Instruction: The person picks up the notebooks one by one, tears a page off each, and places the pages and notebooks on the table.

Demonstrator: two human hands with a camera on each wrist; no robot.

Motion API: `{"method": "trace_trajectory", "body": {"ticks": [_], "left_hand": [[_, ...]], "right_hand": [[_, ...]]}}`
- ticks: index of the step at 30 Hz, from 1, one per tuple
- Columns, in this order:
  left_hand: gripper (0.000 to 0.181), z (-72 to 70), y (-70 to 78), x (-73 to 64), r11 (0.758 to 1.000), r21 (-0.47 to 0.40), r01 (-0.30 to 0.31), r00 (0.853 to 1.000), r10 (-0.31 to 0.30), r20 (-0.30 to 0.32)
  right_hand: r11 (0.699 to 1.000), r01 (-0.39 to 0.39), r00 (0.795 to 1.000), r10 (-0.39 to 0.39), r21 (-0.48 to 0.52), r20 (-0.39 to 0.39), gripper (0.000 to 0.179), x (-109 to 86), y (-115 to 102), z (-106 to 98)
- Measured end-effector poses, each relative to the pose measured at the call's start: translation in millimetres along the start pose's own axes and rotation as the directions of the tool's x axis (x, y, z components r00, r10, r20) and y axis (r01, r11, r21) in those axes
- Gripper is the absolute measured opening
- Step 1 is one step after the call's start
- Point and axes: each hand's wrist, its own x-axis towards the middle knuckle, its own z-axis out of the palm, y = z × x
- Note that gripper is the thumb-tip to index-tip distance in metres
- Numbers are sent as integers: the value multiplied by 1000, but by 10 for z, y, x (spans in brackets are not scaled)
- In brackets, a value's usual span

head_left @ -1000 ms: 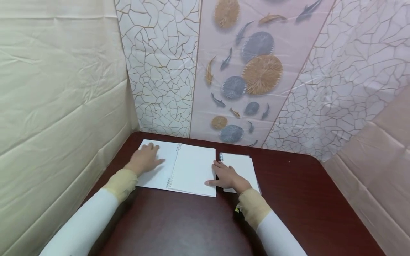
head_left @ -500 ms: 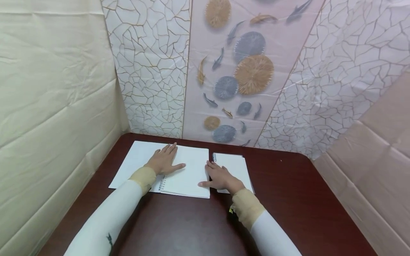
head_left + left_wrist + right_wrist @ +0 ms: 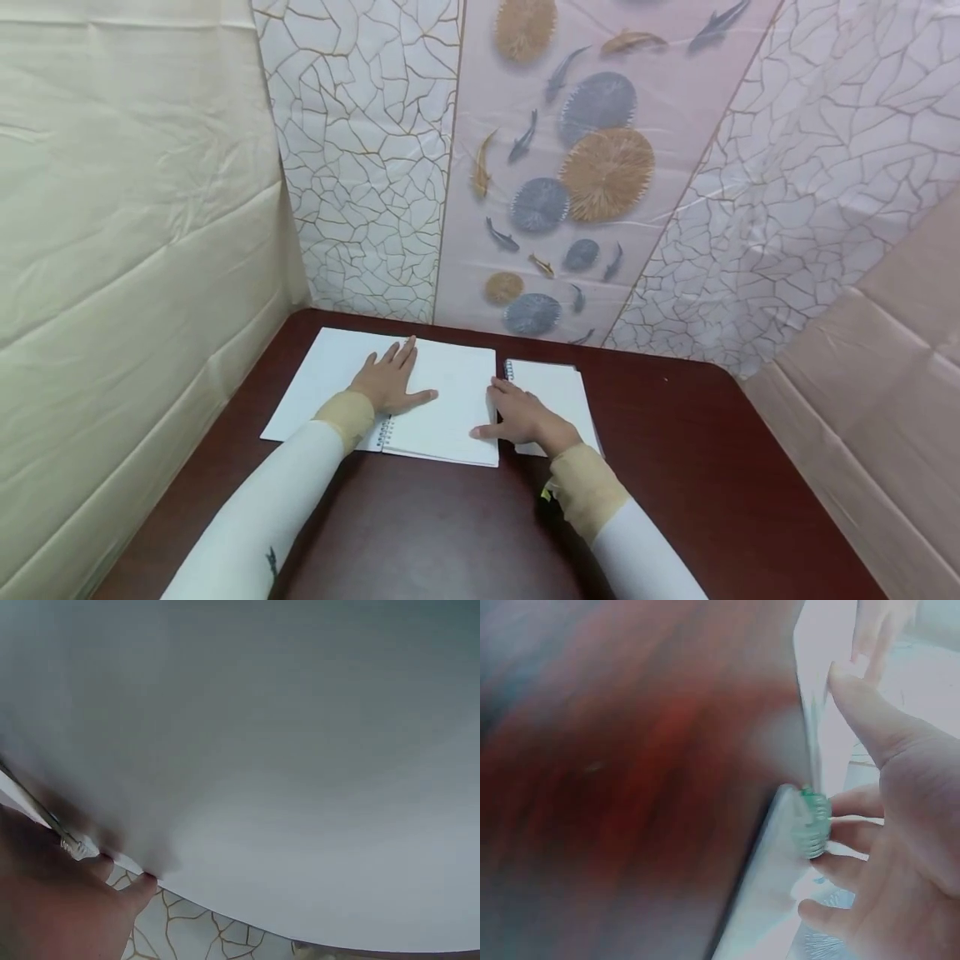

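A spiral-bound notebook (image 3: 457, 425) lies open on the table with blank white pages, and its left page fills most of the left wrist view. My left hand (image 3: 388, 382) lies spread across the coil binding, thumb out over the right page. My right hand (image 3: 521, 417) rests at the notebook's right edge, thumb on that page. Its other fingers reach towards a smaller spiral notebook (image 3: 558, 396), blank page up, just to the right. In the right wrist view, these straight fingers sit beside the small notebook's coil (image 3: 814, 825); whether they touch it, I cannot tell.
The dark red-brown table (image 3: 720, 483) has rounded far corners. A patterned backdrop (image 3: 540, 192) hangs behind it. Beige cloth walls stand at the left (image 3: 135, 233) and right (image 3: 885, 367).
My left hand has moved right, from the left page to the binding and the right page's edge. My right hand has kept its place at the notebook's edge.
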Motion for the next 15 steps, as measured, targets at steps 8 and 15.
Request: {"method": "trace_trajectory", "body": {"ticks": [8,15], "left_hand": [[114,-19,-3,0,1000,-5,5,1000,-5,-23],[119,54,-3,-7,999,-34,2,1000,-3,-25]], "right_hand": [[989,-111,930,71,-93,-361,70,358,-153,-101],[974,-207,964,188,-92,-186,78,751,-46,78]]}}
